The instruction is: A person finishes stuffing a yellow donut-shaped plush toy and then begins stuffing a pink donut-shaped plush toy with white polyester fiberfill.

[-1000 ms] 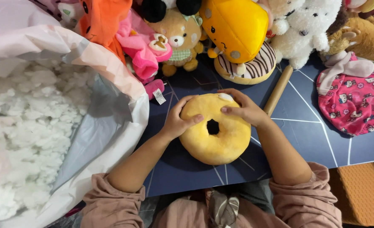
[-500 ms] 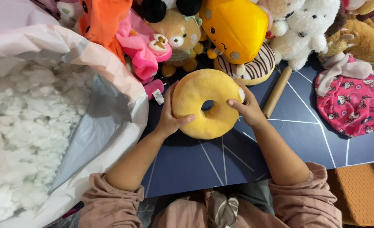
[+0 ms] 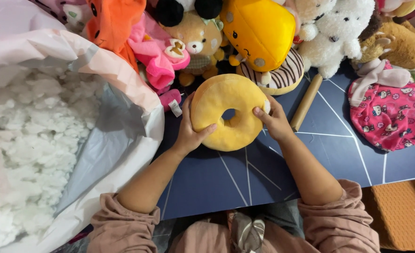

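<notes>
Since the earlier frame, the yellow doughnut plush (image 3: 228, 118) has been lifted and tilted toward upper centre. It is clasped at opposite rims by the left hand (image 3: 191, 133) and right hand (image 3: 275, 122). Judged soft, light, squashable; rim grips suit.

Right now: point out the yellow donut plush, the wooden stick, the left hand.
yellow donut plush (image 3: 216, 100), head view, upper left of ring.
wooden stick (image 3: 305, 102), head view, mid-shaft.
left hand (image 3: 187, 136), head view, back of hand.
</notes>
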